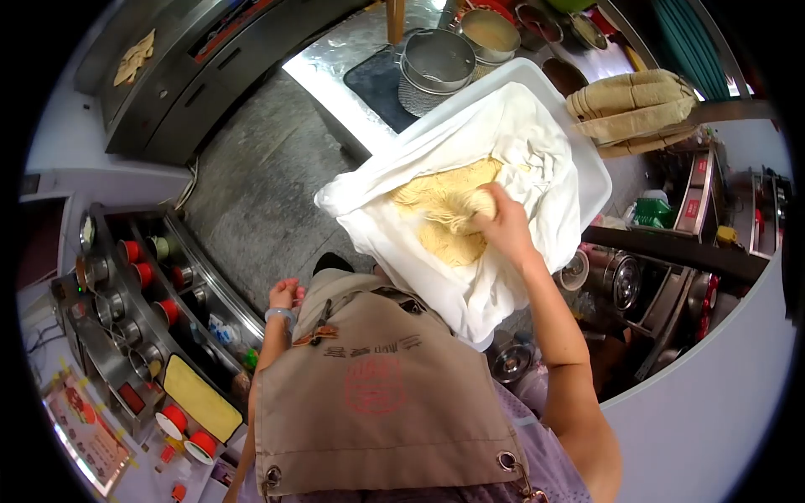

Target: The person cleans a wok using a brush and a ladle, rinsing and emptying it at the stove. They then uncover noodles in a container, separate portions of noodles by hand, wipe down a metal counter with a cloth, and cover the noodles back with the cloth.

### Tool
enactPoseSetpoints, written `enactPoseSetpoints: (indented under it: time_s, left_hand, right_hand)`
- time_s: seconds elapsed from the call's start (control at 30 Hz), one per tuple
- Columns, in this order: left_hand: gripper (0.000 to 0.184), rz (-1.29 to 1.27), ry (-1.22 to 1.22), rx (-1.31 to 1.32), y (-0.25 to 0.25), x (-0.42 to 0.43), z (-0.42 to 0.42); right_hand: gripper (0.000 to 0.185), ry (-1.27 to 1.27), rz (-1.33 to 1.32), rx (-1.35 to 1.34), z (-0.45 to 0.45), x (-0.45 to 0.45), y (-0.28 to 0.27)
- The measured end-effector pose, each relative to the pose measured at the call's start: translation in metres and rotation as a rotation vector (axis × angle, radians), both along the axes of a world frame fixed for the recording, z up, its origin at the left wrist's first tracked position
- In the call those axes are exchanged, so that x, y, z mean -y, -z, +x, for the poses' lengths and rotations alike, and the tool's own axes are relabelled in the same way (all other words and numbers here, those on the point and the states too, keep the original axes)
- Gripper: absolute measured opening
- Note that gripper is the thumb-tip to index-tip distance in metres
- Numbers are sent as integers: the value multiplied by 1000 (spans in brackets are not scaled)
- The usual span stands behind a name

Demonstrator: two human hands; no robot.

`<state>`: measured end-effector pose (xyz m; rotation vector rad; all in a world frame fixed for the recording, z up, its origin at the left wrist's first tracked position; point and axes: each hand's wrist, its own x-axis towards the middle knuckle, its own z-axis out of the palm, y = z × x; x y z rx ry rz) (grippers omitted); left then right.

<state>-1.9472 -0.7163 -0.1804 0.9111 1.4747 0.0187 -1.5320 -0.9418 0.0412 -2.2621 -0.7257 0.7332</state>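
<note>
My right hand (505, 226) is closed on a bundle of noodles (474, 208), with strands trailing down from its left side. Below it, more pale yellow noodles (449, 245) lie on a white cloth (537, 138). That cloth lines a translucent plastic tub (594, 180) and hangs over its near and left edges. Down by my left side, my left hand (288, 293) has loosely curled fingers and nothing visible in them. It is apart from the tub, beside the brown apron (377, 352) I wear.
A metal counter (335, 54) behind the tub holds a grey pot (438, 60) and several pans. Rolled tan cloth (633, 105) hangs over a bar at right. At left stands a steel station (180, 243) with red-rimmed containers. Grey floor (251, 176) lies between.
</note>
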Motion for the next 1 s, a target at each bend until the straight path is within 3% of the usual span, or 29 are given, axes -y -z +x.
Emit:
enactPoseSetpoints:
  time_s: [0.07,0.13,0.17,0.2,0.27,0.3,0.33,0.4,0.47,0.53,0.6,0.67,0.7,0.8,1.0]
  left_hand:
    - [12,6,50,9,-4,-8,12]
    - [14,2,86,53,-7,-19,22]
    - [14,-1,101,55,-9,-26,28]
    - [14,-7,117,42,-10,-32,36]
    - [14,-18,160,40,-11,-46,58]
    - [13,-11,204,16,-11,-51,66]
    - [13,-7,257,-15,-11,-58,70]
    - [14,-20,352,-22,-1,-74,84]
    - [14,-24,436,-22,5,-96,98]
    - [15,-17,501,16,8,-115,115]
    - [15,-40,512,72,9,-135,131]
    - [15,-68,522,113,4,-151,143]
    - [15,-56,555,129,-5,-158,154]
    - [14,-53,616,175,-20,-175,177]
    - [15,8,769,306,-60,-186,226]
  right_hand:
    - [40,-116,-80,20,-4,-4,4]
    - [39,-91,470,-49,-6,-10,25]
    - [40,81,282,-197,-1,-7,21]
    - [40,98,281,-188,-2,-5,19]
    - [41,154,-88,68,-7,0,13]
    - [42,26,-178,60,-11,4,16]
    - [42,60,-191,54,-16,5,16]
    - [44,23,82,-94,-26,-6,14]
    - [41,209,193,-199,-29,-22,8]
    - [37,638,507,-549,-28,-34,0]
    - [36,653,409,-499,-33,-28,10]
    - [41,361,92,-530,-44,-23,22]
    - [43,395,43,-603,-44,-31,14]
    - [41,521,167,-431,-45,-42,2]
    - [52,689,398,-632,-57,-36,-8]
